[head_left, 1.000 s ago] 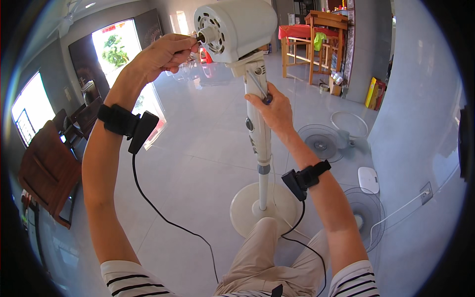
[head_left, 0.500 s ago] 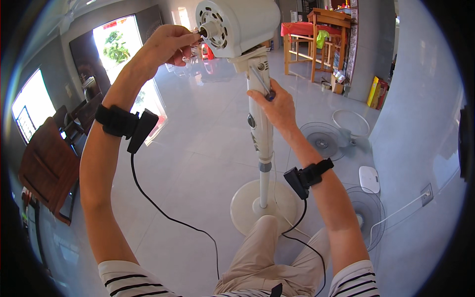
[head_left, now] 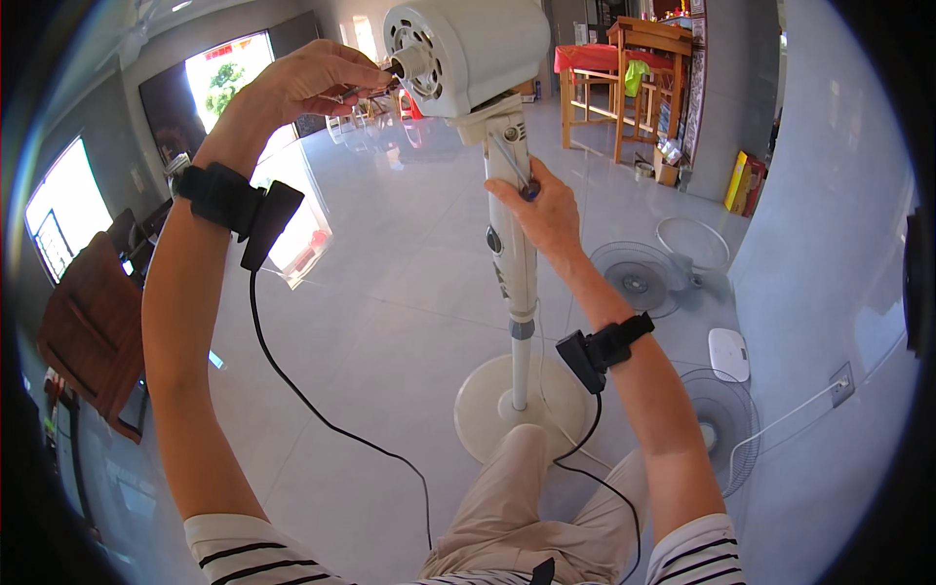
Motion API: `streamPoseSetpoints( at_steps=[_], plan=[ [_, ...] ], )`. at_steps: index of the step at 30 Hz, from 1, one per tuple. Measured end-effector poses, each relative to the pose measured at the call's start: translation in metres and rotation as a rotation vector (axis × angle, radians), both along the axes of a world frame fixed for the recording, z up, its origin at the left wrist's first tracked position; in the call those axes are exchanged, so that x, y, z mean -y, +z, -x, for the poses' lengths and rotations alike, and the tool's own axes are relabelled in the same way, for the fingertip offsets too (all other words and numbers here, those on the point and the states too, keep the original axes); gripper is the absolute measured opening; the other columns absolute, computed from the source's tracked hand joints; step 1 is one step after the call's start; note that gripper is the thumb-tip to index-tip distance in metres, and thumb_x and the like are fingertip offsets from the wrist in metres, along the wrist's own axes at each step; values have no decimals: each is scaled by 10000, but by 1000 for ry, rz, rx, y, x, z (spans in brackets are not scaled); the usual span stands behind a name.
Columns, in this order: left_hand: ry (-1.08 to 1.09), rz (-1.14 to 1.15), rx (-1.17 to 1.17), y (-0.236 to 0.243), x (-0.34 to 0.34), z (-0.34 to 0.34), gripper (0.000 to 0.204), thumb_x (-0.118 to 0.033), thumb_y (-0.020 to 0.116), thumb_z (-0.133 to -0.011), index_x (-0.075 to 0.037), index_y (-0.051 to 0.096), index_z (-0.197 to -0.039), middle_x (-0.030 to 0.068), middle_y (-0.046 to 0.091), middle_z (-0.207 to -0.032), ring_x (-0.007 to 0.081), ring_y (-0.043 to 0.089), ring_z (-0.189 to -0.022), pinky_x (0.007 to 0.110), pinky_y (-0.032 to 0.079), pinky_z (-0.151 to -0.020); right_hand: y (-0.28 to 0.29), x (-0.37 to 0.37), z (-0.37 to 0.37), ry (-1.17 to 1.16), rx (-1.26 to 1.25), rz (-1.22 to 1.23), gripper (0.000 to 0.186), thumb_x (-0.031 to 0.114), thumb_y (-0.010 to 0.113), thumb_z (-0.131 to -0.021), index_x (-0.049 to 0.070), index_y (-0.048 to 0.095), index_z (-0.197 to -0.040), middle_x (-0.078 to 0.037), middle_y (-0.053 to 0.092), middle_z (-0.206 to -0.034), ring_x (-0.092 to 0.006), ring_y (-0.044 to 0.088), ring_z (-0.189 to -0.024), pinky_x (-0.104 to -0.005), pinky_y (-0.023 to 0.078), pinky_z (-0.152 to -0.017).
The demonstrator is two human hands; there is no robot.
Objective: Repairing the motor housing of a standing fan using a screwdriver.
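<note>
A white pedestal fan without its blade or grille stands before me, its motor housing (head_left: 492,49) at the top and its round base (head_left: 480,405) on the floor. My left hand (head_left: 317,80) pinches the dark tip of the motor shaft (head_left: 396,70), on the slotted front of the housing. Something thin shows under those fingers, too small to name. My right hand (head_left: 542,210) is closed round the fan's neck (head_left: 511,219) below the motor. Against the neck, in that same hand, lies what looks like a screwdriver (head_left: 529,189), with a metal rod and dark handle.
Fan grilles (head_left: 634,281) and a white ring (head_left: 692,242) lie on the floor at the right, near a white scale (head_left: 727,354). A cord runs to a wall socket (head_left: 840,382). At the left stands a wooden chair (head_left: 93,327); a wooden table (head_left: 624,83) is farther back.
My left wrist and forearm have swung left and the wrist has risen, while the fingertips stay at the shaft. My right hand holds nearly the same place.
</note>
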State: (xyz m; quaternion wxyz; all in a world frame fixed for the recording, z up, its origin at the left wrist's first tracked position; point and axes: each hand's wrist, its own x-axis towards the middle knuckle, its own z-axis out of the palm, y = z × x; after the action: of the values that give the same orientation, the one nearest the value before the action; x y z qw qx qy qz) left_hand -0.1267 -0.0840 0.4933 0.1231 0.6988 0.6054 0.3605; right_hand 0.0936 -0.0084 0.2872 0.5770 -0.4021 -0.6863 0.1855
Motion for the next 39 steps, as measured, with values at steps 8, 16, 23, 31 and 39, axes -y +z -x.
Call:
streamPoseSetpoints(
  at_steps=[8, 16, 23, 31, 39],
  plan=[
    [-108, -27, -255, 13, 0, -2, 188, -212, 698, -766, -68, 584, -726, 2, 516, -584, 80, 507, -529, 218, 418, -502, 1, 2, 1, 9, 8, -3, 627, 536, 679, -685, 84, 594, -1110, -109, 661, -821, -252, 641, -748, -374, 490, -694],
    [-75, 35, -146, 8, 15, 11, 205, -250, 676, -792, -51, 627, -790, 10, 579, -650, 55, 550, -554, 169, 468, -503, 0, 3, 2, 19, -4, -11, 622, 541, 673, -693, 90, 589, -1113, -99, 665, -854, -273, 634, -807, -374, 482, -729],
    [-24, 49, -276, 9, 17, 1, 295, -325, 612, -849, -33, 655, -849, 1, 569, -640, 46, 546, -564, 179, 490, -514, 2, 3, -1, 17, 12, 17, 611, 535, 668, -698, 97, 587, -1116, -99, 667, -863, -260, 637, -795, -368, 483, -717],
    [-179, 153, 25, 0, 3, 3, 354, -355, 564, -897, -33, 672, -797, -25, 491, -522, 43, 368, -418, 191, 319, -383, 5, 7, 0, 37, 11, 49, 635, 532, 677, -681, 98, 582, -1136, -98, 668, -847, -258, 644, -771, -371, 495, -712],
    [-35, 54, -315, 6, 8, -10, 337, -314, 590, -869, -26, 669, -712, -28, 445, -444, 49, 357, -382, 212, 280, -372, 4, 5, 1, 21, 16, 18, 630, 536, 675, -678, 97, 593, -1121, -97, 672, -849, -257, 647, -765, -371, 500, -698]
  ],
)
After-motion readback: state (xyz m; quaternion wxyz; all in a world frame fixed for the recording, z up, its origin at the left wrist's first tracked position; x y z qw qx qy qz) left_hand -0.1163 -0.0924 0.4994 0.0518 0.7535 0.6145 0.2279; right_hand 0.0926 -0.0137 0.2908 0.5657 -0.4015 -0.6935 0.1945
